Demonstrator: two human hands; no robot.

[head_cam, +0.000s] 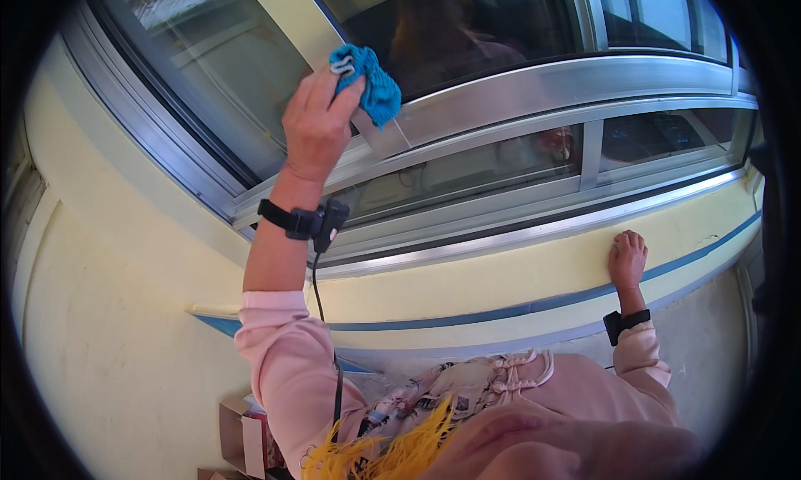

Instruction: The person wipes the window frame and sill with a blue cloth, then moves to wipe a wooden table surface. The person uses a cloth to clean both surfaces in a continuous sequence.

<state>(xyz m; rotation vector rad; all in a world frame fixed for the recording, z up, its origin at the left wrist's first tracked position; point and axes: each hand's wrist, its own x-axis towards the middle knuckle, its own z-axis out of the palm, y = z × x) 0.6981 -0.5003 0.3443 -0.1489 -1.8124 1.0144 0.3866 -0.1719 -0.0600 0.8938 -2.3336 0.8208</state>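
Note:
My left hand (318, 118) is raised to the aluminium window frame, pinching a bunched blue knitted cloth (370, 87) between thumb and fingers. The cloth lies against the lower corner of a sliding sash (475, 96), where the upright and bottom rails meet. A pale edge shows in its folds. Lower down on the far right, my right hand (627, 259) rests with curled fingers on the pale yellow wall ledge (500, 275) below the window. Its palm is hidden, and I see nothing held in it.
Below the sliding sash are low glass panes (463, 167) and a metal sill (532, 228). A blue stripe (475, 319) runs along the wall. A black wrist device (306, 222) trails a cable (319, 286) down my left arm. An open cardboard box (236, 433) stands at the lower left.

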